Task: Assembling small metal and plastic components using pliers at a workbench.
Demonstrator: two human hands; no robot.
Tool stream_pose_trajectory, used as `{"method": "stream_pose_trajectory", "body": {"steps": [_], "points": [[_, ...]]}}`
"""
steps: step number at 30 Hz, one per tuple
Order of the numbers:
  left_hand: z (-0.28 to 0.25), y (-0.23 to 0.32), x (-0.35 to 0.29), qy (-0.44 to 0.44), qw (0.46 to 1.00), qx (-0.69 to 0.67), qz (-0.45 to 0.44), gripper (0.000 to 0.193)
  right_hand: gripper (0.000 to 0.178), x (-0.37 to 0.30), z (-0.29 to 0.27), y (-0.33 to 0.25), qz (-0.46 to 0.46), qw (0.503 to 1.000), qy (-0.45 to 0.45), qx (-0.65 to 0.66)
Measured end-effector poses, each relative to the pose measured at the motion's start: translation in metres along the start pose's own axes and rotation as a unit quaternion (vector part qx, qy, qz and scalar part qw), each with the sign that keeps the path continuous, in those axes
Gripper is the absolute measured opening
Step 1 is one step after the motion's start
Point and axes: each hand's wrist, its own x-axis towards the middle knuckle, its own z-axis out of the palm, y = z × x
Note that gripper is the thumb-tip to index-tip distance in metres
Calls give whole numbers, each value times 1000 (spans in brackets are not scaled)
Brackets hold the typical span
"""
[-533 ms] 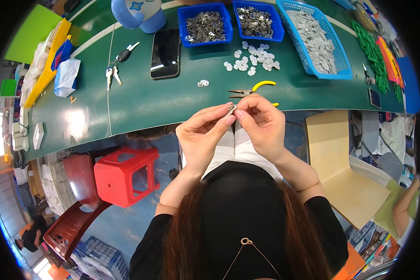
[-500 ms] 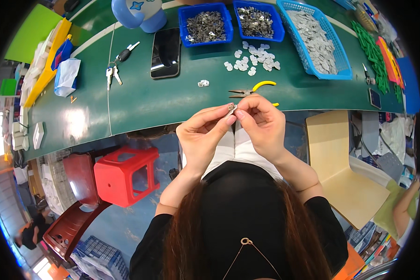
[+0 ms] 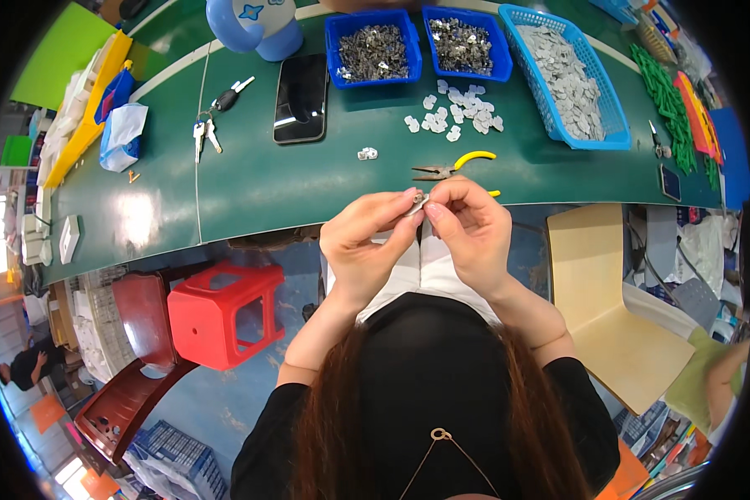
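Between my two hands, over the table's near edge, is a small white plastic piece [image 3: 419,203] with a bit of metal on it. My left hand [image 3: 368,242] pinches it between thumb and fingertips. My right hand [image 3: 473,229] grips its right side, thumb and forefinger pressed together. Just beyond my fingers lie pliers [image 3: 442,171] with yellow handles, partly hidden by my right hand. A similar small white piece with metal [image 3: 367,153] rests alone on the green table [image 3: 250,179]. Farther back is a loose heap of white plastic pieces [image 3: 473,111].
Two blue trays [image 3: 336,75] of small metal parts and a light-blue basket [image 3: 610,137] of white pieces stand at the back. A phone [image 3: 300,100], keys [image 3: 205,133] and a blue-and-white mug [image 3: 276,37] lie leftward. A red stool [image 3: 200,321] and wooden chair [image 3: 587,275] flank me.
My hands stay together on the small piece, with slight finger movement and a small turn of it. The whole view has shifted a little. A person far at the left has moved.
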Motion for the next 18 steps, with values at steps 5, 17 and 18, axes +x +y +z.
{"method": "stream_pose_trajectory", "body": {"steps": [5, 17, 18], "points": [[3, -6, 0, 32, 996, 65, 57, 22, 4, 2, 2, 2, 7, 1000, 9, 14], [0, -16, 5, 48, 976, 150, 151, 27, 5, 3, 2, 5, 37, 998, 13, 41], [1, -17, 5, 48, 976, 150, 151, 27, 5, 3, 1, 5, 43, 998, 14, 46]]}}
